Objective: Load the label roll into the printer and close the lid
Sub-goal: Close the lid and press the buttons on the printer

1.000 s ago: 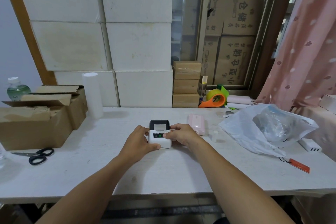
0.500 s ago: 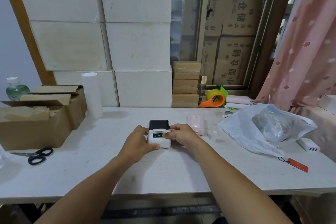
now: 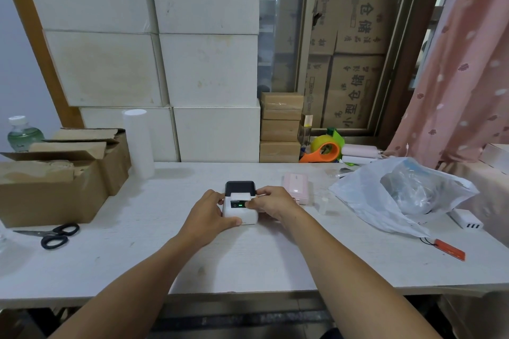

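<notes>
At the centre of the frame both hands close on the small white printer point(image 3: 240, 210), which stands on the pale surface point(image 3: 165, 256). The left hand point(image 3: 209, 213) wraps the printer's left side, its grip pressed against the casing with the thumb lying along the lower front edge and the fingers at the upper left corner. The right hand point(image 3: 271, 202) comes in from the right, its grip drawn together with thumb and forefinger pinching at a white tab of label paper point(image 3: 241, 196) that shows at the slot just below the dark lid point(image 3: 239, 186); whether the fingertips actually clamp the paper cannot be told. The lid lies down over the top rear of the printer, and a green light glows on the dark panel on its front face. Just right of the right hand, a pink device point(image 3: 297, 190) lies flat. Further right sits a crumpled white plastic bag point(image 3: 399, 195), with an orange tag point(image 3: 450, 249) below it near the right edge. At the lower left lie black-handled scissors point(image 3: 52, 234), beside open cardboard boxes point(image 3: 55, 181). An orange tape dispenser point(image 3: 323, 151) stands toward the upper right, at the back of the surface.
</notes>
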Demonstrator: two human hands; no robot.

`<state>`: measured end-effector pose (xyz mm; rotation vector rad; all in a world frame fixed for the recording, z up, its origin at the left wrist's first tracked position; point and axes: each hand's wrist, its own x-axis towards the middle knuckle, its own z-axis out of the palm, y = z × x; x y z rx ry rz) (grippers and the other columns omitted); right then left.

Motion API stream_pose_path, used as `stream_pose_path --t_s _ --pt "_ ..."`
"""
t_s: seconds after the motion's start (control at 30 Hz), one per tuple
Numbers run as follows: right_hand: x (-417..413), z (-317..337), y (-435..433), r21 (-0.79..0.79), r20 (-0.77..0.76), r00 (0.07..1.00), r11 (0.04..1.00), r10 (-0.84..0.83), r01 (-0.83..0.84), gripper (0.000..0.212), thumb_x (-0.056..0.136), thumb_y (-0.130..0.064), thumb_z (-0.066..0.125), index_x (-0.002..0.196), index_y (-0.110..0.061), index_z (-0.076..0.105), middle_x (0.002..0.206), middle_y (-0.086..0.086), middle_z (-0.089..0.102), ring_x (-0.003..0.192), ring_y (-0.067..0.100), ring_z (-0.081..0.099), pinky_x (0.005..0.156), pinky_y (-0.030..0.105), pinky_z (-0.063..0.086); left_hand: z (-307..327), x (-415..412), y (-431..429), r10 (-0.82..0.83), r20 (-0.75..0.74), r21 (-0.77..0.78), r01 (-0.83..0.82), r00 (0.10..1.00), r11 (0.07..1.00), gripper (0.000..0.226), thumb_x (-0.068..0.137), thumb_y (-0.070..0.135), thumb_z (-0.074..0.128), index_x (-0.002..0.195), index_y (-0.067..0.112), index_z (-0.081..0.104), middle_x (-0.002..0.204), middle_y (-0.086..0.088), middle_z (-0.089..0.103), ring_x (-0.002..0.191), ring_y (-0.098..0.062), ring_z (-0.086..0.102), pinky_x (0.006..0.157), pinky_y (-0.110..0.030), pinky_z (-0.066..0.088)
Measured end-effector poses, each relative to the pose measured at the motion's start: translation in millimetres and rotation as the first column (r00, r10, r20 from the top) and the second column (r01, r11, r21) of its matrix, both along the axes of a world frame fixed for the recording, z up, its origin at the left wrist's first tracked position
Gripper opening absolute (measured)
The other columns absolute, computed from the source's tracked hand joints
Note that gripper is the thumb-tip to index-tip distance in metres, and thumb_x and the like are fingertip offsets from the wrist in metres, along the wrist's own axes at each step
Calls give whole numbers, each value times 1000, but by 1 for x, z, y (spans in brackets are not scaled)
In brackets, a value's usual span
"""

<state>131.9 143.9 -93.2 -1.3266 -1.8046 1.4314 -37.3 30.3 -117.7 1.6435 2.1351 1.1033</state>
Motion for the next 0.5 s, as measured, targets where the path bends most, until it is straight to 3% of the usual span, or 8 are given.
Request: stream_pose_path --t_s 0.1,0.23,0.37,0.5 --pt "-3 0 2 -5 20 1000 1000 4 -4 46 70 -22 89 113 -20 74 109 2 78 102 20 74 93 37 61 0 0 0 6 -1 -7 -6 1000 1000 66 67 41 90 125 23 63 109 10 57 82 -7 61 71 -24 48" --pt "3 0 1 -1 -27 999 999 34 -34 48 77 -15 87 123 -15 73 111 2 77 96 16 71 77 25 53 0 0 0 8 5 -4 -8 1000 1000 67 67 42 90 125 24 63 108 11 56 82 -7 61 70 -23 47" --pt "7 -2 1 -8 -45 997 998 62 -62 44 81 -10 80 124 -16 74 101 -3 76 94 14 71 79 26 54 0 1 0 2 -8 4 -2 1000 1000 64 64 49 91 118 29 65 104 11 56 77 -5 60 65 -21 43" --pt "10 -3 3 -20 -63 994 996 90 -92 36 83 -10 78 118 -18 79 104 -3 80 96 15 73 80 25 53 -1 1 0 4 -21 3 -3 1000 1000 55 69 40 89 115 22 66 106 7 56 72 -10 58 65 -24 45"
